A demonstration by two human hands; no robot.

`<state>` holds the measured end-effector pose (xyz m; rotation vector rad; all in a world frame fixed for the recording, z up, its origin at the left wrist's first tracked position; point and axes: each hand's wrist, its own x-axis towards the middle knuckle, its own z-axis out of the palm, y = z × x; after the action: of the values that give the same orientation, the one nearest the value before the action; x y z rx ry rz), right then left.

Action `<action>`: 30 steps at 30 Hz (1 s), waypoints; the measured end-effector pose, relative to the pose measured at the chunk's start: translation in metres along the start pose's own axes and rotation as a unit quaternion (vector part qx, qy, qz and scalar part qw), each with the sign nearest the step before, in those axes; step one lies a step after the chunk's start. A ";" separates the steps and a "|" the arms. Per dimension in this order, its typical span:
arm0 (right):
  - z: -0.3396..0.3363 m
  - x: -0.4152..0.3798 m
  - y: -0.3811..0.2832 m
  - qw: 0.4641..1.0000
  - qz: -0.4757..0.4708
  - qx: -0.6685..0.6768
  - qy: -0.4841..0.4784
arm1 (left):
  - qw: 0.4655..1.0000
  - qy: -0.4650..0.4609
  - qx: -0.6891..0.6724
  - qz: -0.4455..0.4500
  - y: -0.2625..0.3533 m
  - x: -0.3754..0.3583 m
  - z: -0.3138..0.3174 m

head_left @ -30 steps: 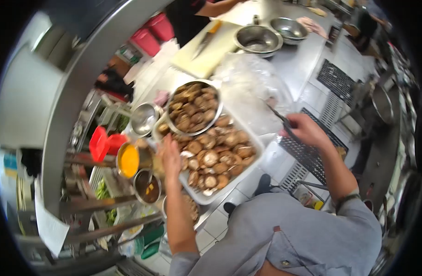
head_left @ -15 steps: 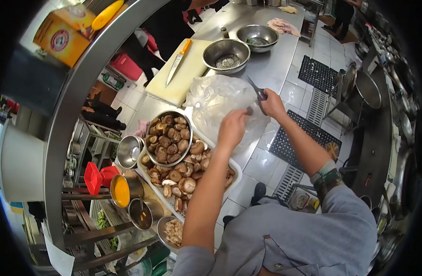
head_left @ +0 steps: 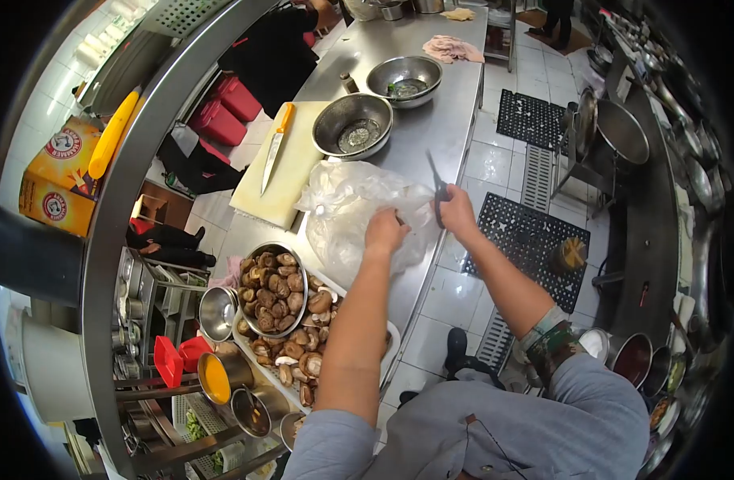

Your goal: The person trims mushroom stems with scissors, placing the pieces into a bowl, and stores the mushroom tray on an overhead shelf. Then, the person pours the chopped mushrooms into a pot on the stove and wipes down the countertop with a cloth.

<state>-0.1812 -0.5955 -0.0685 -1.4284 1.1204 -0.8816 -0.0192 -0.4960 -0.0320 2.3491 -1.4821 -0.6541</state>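
Observation:
My right hand [head_left: 458, 213] is wrapped round the handles of a pair of dark scissors [head_left: 436, 178], whose blades point away from me and look closed. To its left, my left hand [head_left: 387, 230] is closed in a pinch above a clear plastic bag [head_left: 347, 220]. A small brown bit at its fingertips looks like a mushroom [head_left: 399, 217], mostly hidden by the fingers. Nearer to me, a white tray [head_left: 393, 340] of brown mushrooms [head_left: 312, 360] lies under my left forearm. A steel bowl [head_left: 304, 276] heaped with more mushrooms rests at the tray's far left corner.
An orange-handled knife [head_left: 276, 152] lies on the cutting board [head_left: 251, 188]. Beyond the bag stand two steel bowls [head_left: 327, 136]. On the left are a metal shelf post [head_left: 103, 280], a pot of orange liquid [head_left: 216, 379] and red containers [head_left: 168, 364]. Rubber mats [head_left: 503, 248] cover floor tiles at right.
My left hand has drawn away from the scissors, widening the space between my hands. The scissor blades, spread a little before, now look together. The whole view has shifted slightly.

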 end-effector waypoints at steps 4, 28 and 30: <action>-0.005 0.005 0.012 0.998 0.019 0.005 0.053 | 0.994 0.056 -0.078 0.060 -0.020 -0.010 -0.012; 0.034 -0.026 0.012 0.871 0.186 0.375 -0.258 | 0.963 0.049 -0.263 0.024 -0.044 -0.028 0.012; 0.033 -0.026 0.012 0.877 0.195 0.379 -0.222 | 0.933 0.029 -0.358 -0.018 -0.053 -0.027 0.011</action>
<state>-0.1598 -0.5608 -0.0842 -0.6557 0.5657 -0.5549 0.0060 -0.4490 -0.0600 1.8027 -0.9443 -0.9319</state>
